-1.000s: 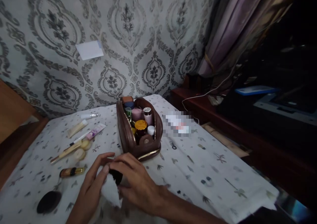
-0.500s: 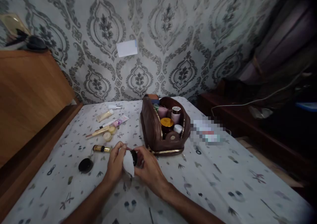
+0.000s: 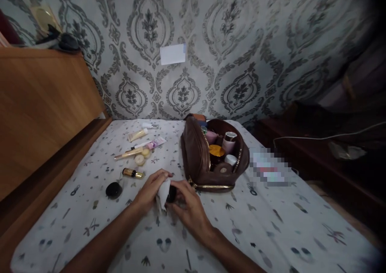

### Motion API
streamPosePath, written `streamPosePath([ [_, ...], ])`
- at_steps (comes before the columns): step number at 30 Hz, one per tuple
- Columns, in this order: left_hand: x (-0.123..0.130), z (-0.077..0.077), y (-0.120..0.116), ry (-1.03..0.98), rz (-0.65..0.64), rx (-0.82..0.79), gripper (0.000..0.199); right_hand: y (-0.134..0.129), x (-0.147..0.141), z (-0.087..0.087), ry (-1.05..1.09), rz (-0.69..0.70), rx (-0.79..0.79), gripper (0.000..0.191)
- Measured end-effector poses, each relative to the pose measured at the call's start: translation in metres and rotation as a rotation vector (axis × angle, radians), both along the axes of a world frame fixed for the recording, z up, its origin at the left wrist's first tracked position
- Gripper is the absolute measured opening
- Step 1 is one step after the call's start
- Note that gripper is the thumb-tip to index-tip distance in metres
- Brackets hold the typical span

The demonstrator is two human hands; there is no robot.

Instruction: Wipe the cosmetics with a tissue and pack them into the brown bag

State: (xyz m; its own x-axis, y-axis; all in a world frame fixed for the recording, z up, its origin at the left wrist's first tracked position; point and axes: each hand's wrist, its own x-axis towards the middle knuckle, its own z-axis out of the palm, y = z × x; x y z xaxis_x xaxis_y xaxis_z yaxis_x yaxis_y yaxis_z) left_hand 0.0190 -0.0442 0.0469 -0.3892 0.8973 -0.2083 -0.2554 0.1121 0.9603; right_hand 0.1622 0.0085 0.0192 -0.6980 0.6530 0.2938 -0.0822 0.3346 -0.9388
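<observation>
My left hand (image 3: pixel 153 189) is closed on a white tissue (image 3: pixel 163 192) at the centre of the patterned sheet. My right hand (image 3: pixel 189 204) grips a small black round item (image 3: pixel 171 193), which touches the tissue. Behind my right hand stands an open brown bag (image 3: pixel 196 156) with a golden-lidded jar (image 3: pixel 216 151), a pinkish bottle and a white-capped jar inside. A round black lid or compact (image 3: pixel 113 190) lies left of my left hand, near a small gold-capped bottle (image 3: pixel 132 173).
Several tubes, among them a cream one (image 3: pixel 138 135) and a purple-white one (image 3: pixel 157 142), lie at the back left with small round pots (image 3: pixel 139 160). A blurred-out item (image 3: pixel 268 168) lies right of the bag. A wooden board (image 3: pixel 45 104) stands at the left.
The view has shifted, so the bag and the small items appear farther right. Both hands still hold the tissue and the black item together, at a slightly changed angle.
</observation>
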Motion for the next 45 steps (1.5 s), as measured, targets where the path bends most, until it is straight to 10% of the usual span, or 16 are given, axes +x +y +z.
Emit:
streamPosePath([
  [9, -0.001, 0.000, -0.004, 0.271, -0.152, -0.053, 0.043, 0.000, -0.003, -0.012, -0.037, -0.123, -0.068, 0.064],
  [20, 0.003, -0.006, -0.004, 0.339, 0.089, -0.011, 0.029, 0.003, 0.003, -0.011, -0.110, -0.059, 0.121, 0.068],
  [35, 0.005, 0.003, -0.001, -0.032, -0.056, -0.224, 0.060, 0.007, 0.002, -0.015, 0.082, -0.055, -0.090, 0.060],
  [45, 0.004, 0.003, -0.008, 0.274, -0.081, 0.034, 0.039, 0.010, -0.002, -0.016, 0.112, -0.055, -0.224, 0.049],
])
